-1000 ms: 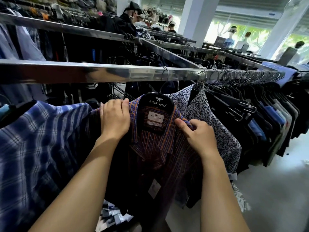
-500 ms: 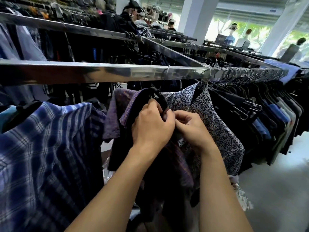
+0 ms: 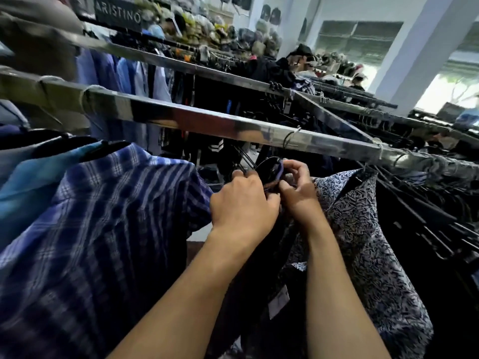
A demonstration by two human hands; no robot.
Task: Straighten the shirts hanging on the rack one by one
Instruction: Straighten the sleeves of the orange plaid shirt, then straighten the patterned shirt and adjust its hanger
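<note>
The left hand (image 3: 243,203) and right hand (image 3: 298,193), a second ago spread across the checked shirt (image 3: 279,170), now meet with fingers curled, pinching its collar on the black hanger (image 3: 268,167) just above them, probably fastening the neck.

head view, close, facing down-forward along rack rail (image 3: 233,128)

Shirts (image 3: 98,229) on chrome rack rail (image 3: 207,123)
</note>
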